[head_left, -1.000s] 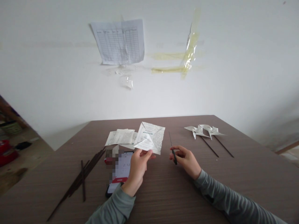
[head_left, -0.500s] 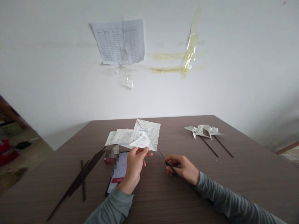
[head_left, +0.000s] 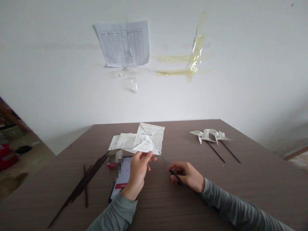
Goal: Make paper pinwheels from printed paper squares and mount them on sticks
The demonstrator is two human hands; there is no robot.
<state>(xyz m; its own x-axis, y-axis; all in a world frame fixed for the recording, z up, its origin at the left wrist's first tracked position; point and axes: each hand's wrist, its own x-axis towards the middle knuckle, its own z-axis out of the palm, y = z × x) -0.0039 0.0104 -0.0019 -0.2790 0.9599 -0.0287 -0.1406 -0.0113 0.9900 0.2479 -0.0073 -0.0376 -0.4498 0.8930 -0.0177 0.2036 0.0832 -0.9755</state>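
Note:
My left hand (head_left: 139, 170) pinches the near edge of a square sheet of printed paper (head_left: 150, 138), held up over the table. Diagonal lines run in from the sheet's corners. In my right hand (head_left: 186, 175) is a pair of scissors (head_left: 168, 166) with dark handles, its blades pointing up and left. The blade tips meet the sheet's near right corner; whether the blades are closed there I cannot tell. Behind and left of the held sheet lie more printed papers (head_left: 119, 141). Two paper pinwheels (head_left: 203, 135) on dark sticks rest at the right.
On the brown table (head_left: 240, 195), a bundle of dark sticks (head_left: 81, 183) lies at the left. Beside my left wrist are a lit phone (head_left: 124, 175) and a small box (head_left: 113, 161), partly blurred out. A printed table sheet (head_left: 124, 43) is taped to the wall.
The scissors have shifted slightly left, and their tips have come from just beside the paper's corner to meet it. My left hand and the sheet have barely moved.

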